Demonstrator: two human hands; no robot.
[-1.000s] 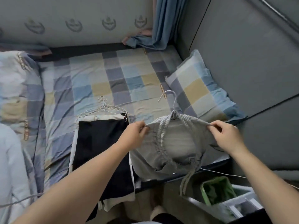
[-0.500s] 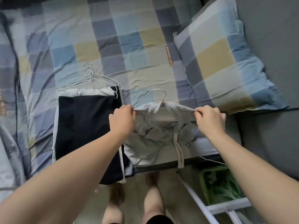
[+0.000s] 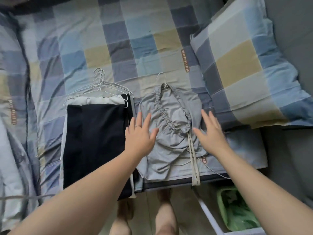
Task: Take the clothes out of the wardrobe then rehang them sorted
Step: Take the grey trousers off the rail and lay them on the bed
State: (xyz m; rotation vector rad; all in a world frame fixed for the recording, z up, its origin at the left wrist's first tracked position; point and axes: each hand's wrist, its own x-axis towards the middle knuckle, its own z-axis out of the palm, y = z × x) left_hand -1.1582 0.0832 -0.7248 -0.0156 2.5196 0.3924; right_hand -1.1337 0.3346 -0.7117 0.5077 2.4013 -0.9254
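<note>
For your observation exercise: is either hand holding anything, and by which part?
Nothing is held: left hand and right hand are open, fingers spread, over the grey garment.

Grey shorts [image 3: 169,133], black garment [image 3: 96,141], checked bedsheet [image 3: 118,39].

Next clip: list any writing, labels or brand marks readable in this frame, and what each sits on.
"BEAUTIFUL THING", best guess since letters are soft: brown label on the checked sheet, beside the pillow.
Matching label on the quilt at left: too blurred to read.
Third label beside the grey garment: partly covered, unreadable.
Black garment and hangers: no writing visible.
</note>
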